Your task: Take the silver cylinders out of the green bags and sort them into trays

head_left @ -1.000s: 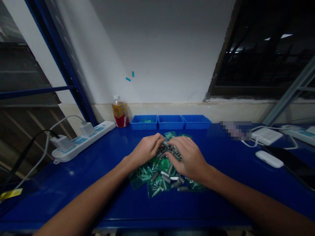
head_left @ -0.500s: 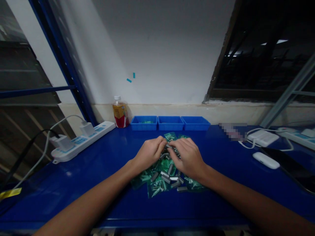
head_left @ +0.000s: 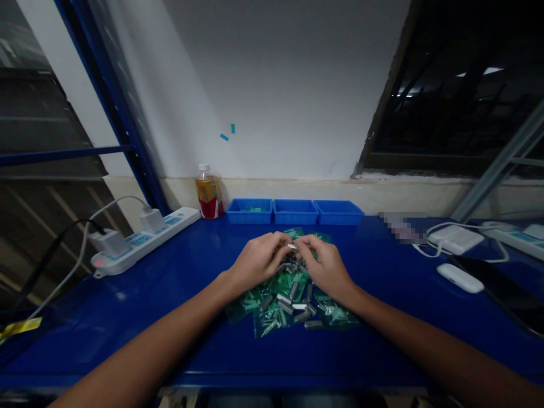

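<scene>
Between the fingertips of my left hand (head_left: 260, 258) and my right hand (head_left: 325, 265) is a small pale bar-shaped piece (head_left: 292, 246), pinched from both sides. Its exact kind is too small to make out. Under and in front of the hands lies a heap of small grey metal bars (head_left: 285, 307), some dark and some bright. They rest on and among green-tinted clear plastic bags (head_left: 272, 324) that hold thin light strips. Another such bag (head_left: 338, 314) lies below my right wrist.
Three blue bins stand by the wall: a left bin (head_left: 250, 217) with pale pieces inside, a middle bin (head_left: 295, 217) and a right bin (head_left: 340, 217). A drink bottle (head_left: 209, 195) and a power strip (head_left: 144, 243) are left. A white case (head_left: 459, 277) and a phone (head_left: 501, 292) lie right.
My hands have shifted slightly, and the fingertips are a little further apart. The pale piece between them now shows more plainly. The bins and bags stay put.
</scene>
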Tool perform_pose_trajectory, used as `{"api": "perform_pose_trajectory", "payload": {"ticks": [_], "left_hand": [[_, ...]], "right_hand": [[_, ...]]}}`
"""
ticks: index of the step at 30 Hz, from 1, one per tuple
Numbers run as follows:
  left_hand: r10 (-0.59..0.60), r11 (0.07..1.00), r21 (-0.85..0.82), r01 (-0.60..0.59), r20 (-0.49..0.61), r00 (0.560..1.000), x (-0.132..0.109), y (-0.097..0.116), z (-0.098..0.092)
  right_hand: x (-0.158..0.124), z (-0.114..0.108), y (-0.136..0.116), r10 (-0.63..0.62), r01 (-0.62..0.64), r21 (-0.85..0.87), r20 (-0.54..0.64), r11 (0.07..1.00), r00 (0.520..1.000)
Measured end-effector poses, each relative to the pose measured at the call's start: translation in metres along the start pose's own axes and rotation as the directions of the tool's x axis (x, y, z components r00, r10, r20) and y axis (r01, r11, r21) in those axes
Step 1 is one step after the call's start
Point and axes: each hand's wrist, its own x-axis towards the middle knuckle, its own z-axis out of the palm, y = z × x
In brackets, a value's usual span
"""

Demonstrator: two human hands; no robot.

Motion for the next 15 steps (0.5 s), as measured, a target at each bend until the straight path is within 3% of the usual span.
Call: {"api": "perform_pose_trajectory", "payload": {"ticks": [3, 8, 15], "left_hand": [[-0.016, 1.0, -0.014, 0.016, -0.033, 0.999, 0.0013, -0.0029, 0.0009], [-0.036, 0.998, -0.041, 0.036, -0.003, 0.999, 0.0016, -0.0055, -0.0029], [0.092, 0.996, -0.022, -0.092, -0.017, 0.996, 0.0011, -0.0065, -0.0083]], "right_hand": [[-0.0012, 0.0028, -0.0007, -0.033, 0.033, 0.005, -0.044, 0.999, 0.998], [-0.001, 0.0007, -0.0032, -0.222, 0.215, -0.125, -0.045, 0.968, 0.974], [0.002, -0.0005, -0.0045, -0.09, 0.089, -0.009, -0.086, 0.996, 0.992]]}}
